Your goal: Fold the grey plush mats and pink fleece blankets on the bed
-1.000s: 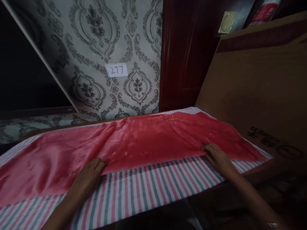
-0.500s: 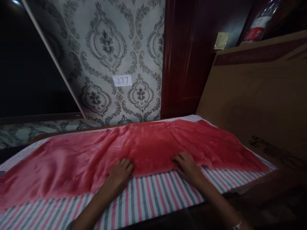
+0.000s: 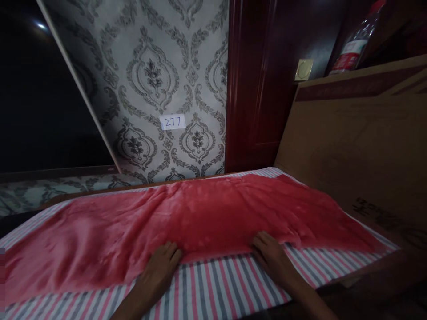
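A plush red blanket [image 3: 213, 218] lies spread with soft folds over a striped sheet [image 3: 213, 289] of pink, grey and white. My left hand [image 3: 163, 260] is at the blanket's near edge, left of the middle, its fingers bent down into the pile and closed on the fabric. Farther right along the same edge, my right hand [image 3: 268, 251] has its fingers curled over the blanket with the thumb low by the hem. Between the two hands the hem runs fairly straight. Both sets of fingertips are partly sunk in the cloth.
A large cardboard box [image 3: 350, 146] stands along the right side, with a plastic bottle [image 3: 350, 53] behind its top edge. Patterned wallpaper [image 3: 150, 80] with a paper label [image 3: 172, 122] reading 277 is behind. A dark screen [image 3: 50, 98] is at the left.
The view has tilted up a little, so the scene sits lower. My right hand has shifted slightly right, widening the gap between my hands. The blanket looks nearly the same.
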Demonstrator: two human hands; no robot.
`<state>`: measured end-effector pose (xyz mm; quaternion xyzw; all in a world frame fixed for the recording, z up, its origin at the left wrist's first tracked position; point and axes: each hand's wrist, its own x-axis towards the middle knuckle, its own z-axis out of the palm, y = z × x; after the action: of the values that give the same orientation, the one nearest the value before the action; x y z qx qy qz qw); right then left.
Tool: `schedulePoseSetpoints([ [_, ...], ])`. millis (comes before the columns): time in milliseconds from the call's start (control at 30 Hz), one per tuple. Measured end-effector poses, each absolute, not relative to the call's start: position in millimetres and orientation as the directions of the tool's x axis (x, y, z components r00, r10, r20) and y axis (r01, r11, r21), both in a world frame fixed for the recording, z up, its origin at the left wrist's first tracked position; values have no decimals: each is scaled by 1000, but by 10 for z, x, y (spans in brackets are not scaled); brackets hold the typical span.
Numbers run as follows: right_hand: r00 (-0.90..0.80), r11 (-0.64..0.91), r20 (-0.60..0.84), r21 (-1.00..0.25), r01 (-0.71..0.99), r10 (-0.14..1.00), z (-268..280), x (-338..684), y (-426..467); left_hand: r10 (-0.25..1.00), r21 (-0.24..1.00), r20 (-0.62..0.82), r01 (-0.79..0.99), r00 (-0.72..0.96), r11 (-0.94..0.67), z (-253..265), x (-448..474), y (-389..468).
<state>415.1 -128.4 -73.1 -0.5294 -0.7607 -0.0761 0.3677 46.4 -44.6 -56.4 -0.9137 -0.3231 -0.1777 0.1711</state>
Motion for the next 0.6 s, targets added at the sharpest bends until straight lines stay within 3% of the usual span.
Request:
schedulePoseSetpoints([
  [133,-169,421,608,-299,856,776,-741,4158,-1301,558,-216,419,676,716,-705,-564,380,-439],
  [333,-73,282,643,-229,932,762,-754,4240,-1332,734,-212,426,847,528,-487,-421,43,-414],
  [467,-76,197,613,-133,971,787,-697,4276,-1272,714,-179,439,832,545,-525,-330,-225,-324],
  [600,-126,241,659,-87,967,742,-617,4253,-1197,704,-69,506,837,499,-543,-195,-321,-243],
])
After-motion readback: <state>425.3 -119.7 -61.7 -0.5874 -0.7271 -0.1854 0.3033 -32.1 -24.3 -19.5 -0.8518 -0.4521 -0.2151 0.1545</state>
